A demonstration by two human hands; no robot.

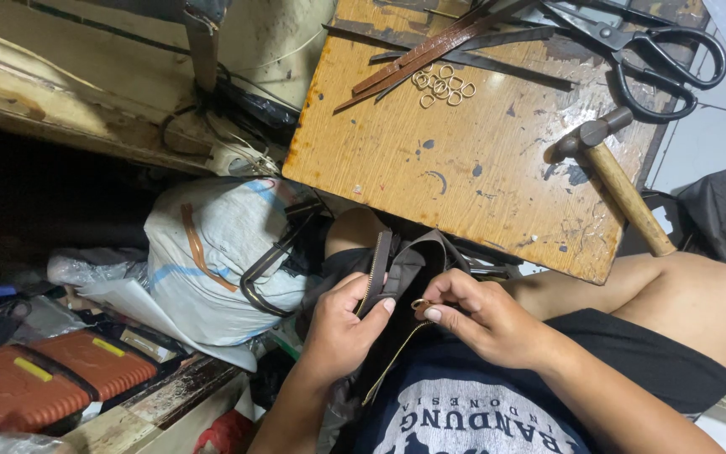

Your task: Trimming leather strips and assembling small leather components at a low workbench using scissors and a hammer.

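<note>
On the person's lap, both hands pinch a dark leather piece (409,269) with a brass zipper, left hand (342,324) clamping its edge, right hand (476,315) gripping a small ring (420,303), below a scuffed wooden worktop (464,168) carrying hammer (611,172), scissors (649,59), brass rings (443,87).

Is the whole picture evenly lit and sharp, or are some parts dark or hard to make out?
Head view: the worn wooden board is bright and sharp, its black-handled scissors crisp; the left hand and right hand on the dark brown zippered leather piece are clear; the far left under the bench is deep shadow.
</note>
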